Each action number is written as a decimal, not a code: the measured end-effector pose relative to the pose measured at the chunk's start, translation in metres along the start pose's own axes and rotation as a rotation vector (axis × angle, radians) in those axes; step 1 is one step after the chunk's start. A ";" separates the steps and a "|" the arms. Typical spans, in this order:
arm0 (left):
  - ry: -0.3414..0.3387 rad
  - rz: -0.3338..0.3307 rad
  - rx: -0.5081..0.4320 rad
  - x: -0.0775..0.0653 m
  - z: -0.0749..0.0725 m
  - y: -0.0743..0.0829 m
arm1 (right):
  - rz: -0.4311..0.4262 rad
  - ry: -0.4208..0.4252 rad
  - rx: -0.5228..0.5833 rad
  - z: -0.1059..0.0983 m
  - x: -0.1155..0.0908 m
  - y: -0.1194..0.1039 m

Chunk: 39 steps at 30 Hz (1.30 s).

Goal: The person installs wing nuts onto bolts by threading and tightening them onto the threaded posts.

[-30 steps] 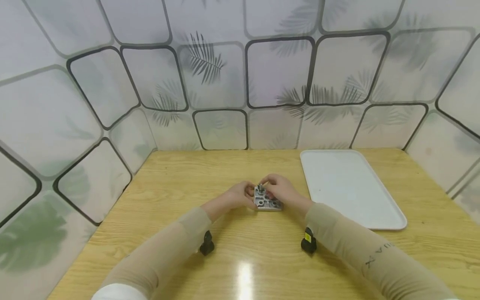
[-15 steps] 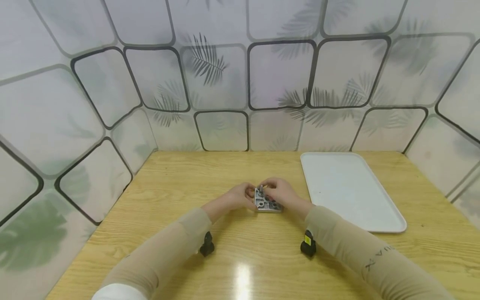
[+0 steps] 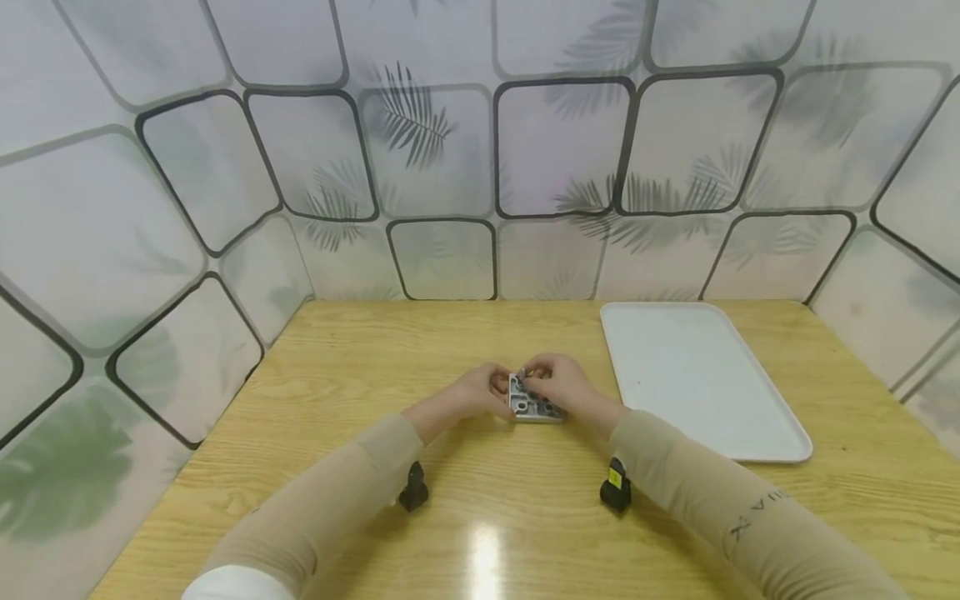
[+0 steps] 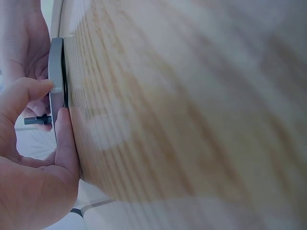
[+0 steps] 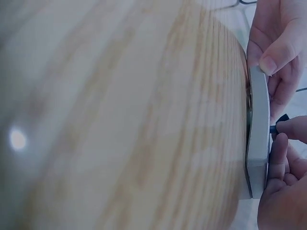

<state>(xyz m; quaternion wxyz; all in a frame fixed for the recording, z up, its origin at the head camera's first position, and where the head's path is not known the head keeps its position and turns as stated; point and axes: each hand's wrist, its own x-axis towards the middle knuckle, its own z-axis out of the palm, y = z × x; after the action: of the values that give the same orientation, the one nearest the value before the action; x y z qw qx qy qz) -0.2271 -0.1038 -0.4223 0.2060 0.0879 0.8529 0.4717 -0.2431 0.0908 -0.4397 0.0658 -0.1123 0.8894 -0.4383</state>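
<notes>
A square metal plate [image 3: 536,414] with round holes and recesses lies on the wooden table. My left hand [image 3: 477,390] grips its left side, thumb at the near corner and fingers curled at the far one. In the left wrist view, a finger lies low along the plate's side edge. My right hand [image 3: 561,382] is over the plate's far right part, covering some of its face. Between thumb and fingertip it pinches a small dark bolt [image 5: 273,129], standing upright at the plate's far left corner. The threaded shank of the bolt [image 4: 36,120] also shows in the left wrist view.
A white rectangular tray [image 3: 693,375] lies on the table to the right, beside the right forearm. The wooden table [image 3: 375,333] meets a patterned curtain [image 3: 435,183] at the back and sides. Small black wrist cameras [image 3: 414,488] hang under both sleeves.
The right fingers have shifted slightly at the bolt, and more of it is covered now. The left hand, plate and tray stay in place; the head view moves a little.
</notes>
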 end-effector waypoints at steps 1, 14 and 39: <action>0.000 -0.001 0.001 0.000 0.000 0.000 | 0.000 0.001 -0.001 0.000 0.000 0.000; -0.009 0.000 0.001 -0.001 -0.003 0.002 | 0.033 0.063 -0.088 0.003 0.001 -0.010; -0.013 -0.005 0.021 -0.004 -0.001 0.001 | 0.038 0.007 -0.122 -0.001 -0.005 -0.014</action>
<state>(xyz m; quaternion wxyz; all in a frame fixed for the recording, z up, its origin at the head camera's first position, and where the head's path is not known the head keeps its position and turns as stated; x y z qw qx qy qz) -0.2240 -0.1052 -0.4200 0.2118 0.0911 0.8566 0.4617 -0.2362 0.0846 -0.4279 0.0641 -0.0976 0.9166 -0.3823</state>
